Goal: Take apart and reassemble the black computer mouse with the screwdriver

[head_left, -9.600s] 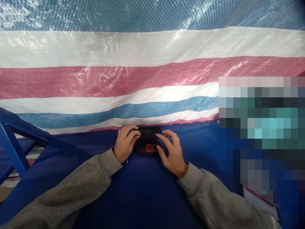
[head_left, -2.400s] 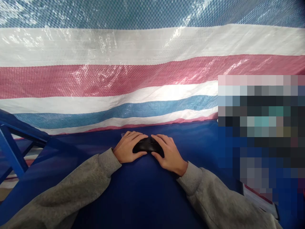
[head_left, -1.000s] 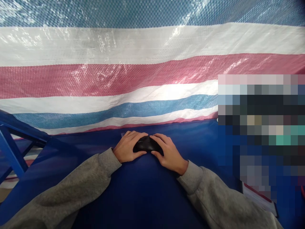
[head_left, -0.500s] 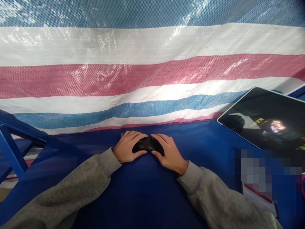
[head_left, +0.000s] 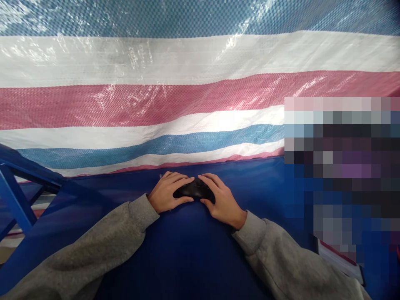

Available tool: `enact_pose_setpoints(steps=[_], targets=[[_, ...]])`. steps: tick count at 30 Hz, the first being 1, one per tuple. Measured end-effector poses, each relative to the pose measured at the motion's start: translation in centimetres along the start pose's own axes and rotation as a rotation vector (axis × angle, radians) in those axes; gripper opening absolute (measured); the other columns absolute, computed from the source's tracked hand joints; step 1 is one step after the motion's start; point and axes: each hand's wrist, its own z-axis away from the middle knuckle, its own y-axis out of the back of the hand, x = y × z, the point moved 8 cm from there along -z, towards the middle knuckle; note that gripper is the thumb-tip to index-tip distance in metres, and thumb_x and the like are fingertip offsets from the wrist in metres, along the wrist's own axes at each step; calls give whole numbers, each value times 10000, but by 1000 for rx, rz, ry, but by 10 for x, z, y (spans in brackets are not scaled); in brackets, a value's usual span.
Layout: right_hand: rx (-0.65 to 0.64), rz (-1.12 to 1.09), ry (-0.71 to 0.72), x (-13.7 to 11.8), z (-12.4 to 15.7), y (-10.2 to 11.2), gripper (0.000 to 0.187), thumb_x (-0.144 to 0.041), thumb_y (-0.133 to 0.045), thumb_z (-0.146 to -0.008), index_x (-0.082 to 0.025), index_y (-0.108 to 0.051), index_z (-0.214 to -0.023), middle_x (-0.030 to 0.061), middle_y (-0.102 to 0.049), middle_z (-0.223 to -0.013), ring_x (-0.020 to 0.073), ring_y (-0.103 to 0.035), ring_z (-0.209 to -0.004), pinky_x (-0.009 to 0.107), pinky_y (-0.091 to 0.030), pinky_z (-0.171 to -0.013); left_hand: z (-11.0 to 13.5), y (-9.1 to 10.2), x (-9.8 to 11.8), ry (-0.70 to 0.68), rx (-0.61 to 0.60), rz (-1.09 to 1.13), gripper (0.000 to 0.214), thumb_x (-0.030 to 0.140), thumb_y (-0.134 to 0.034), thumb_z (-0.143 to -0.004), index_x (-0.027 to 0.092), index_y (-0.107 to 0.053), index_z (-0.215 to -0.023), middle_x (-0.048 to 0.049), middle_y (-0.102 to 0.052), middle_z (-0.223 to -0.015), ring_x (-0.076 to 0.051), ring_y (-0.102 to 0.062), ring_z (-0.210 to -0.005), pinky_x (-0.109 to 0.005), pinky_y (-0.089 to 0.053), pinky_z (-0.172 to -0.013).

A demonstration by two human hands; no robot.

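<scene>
Between my two hands is a smooth, black, mouse-shaped object [head_left: 194, 191], low over the blue tabletop [head_left: 175, 250]; I cannot tell whether it touches the surface. My left hand [head_left: 168, 191] grips its left end, fingers over the far side and thumb along the near side. The right end is held the same way by my right hand [head_left: 223, 200]. Both hands cover the ends of the object. A small clear scrap [head_left: 161, 176] peeks out behind my left fingers, too little of it visible to name.
A striped plastic sheet [head_left: 140, 104] hangs along the table's far edge. On the left stands a blue metal frame [head_left: 18, 200]. At the right, pixelated blur hides a large area; below it shows the edge of a white and red flat item [head_left: 340, 256].
Both hands stay almost in place on the black mouse-shaped object, with only slight finger shifts. The blurred patch at right has grown and now covers the dark glossy panel seen before.
</scene>
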Motion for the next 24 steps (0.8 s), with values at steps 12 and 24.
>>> enact_pose_setpoints(steps=[12, 24], targets=[[16, -6, 14, -2, -1, 2, 489, -257, -584, -882, -239, -473, -1358, 117, -553, -1312, 292, -551, -1186, 514, -467, -1024, -1, -1, 0, 30, -39, 2, 546, 505, -654, -830, 186, -560, -1263, -111, -676, -1147, -263, -627, -1036, -413, -442, -876], [9, 34, 27, -7, -3, 4, 437, -229, -589, -874, -225, -533, -1307, 123, -572, -1309, 299, -540, -1197, 527, -440, -1018, -3, -3, -2, 90, -97, 53, 556, 490, -652, -819, 219, -484, -1274, -90, -665, -1169, -263, -621, -1019, -410, -437, -869]])
